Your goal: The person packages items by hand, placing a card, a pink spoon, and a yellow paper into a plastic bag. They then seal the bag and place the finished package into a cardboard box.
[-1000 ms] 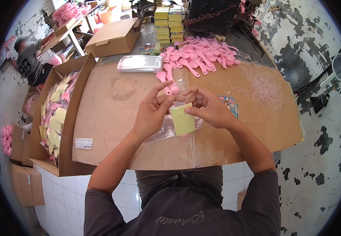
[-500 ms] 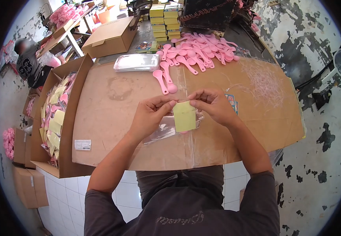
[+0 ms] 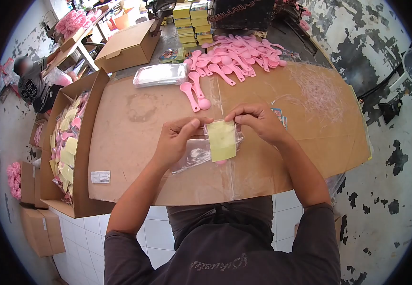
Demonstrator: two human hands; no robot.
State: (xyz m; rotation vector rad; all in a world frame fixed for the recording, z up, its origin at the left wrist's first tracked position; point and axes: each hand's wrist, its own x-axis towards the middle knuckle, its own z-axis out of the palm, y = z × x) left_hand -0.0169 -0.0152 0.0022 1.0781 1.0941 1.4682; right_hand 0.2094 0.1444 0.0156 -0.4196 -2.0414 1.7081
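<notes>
A small clear plastic bag is stretched between my two hands, with a pale yellow card upright inside it or against it. My left hand pinches the bag's left upper edge between thumb and forefinger. At the upper right corner, my right hand has its fingertips closed on the bag's edge. A bit of pink plastic peeks out below the card. Another clear plastic bag lies flat beneath my left hand. Some printed cards sit just beyond my right hand, partly covered by it.
Pink scoops are heaped at the table's back, near stacked card bundles and a pile of clear bags. An open carton of filled packets stands left. Thin plastic strips lie right. A person sits at far left.
My fingertips have shifted off the card's top corners to the bag's edges on either side. The card sits slightly lower relative to my fingers. The whole view has tilted a little.
</notes>
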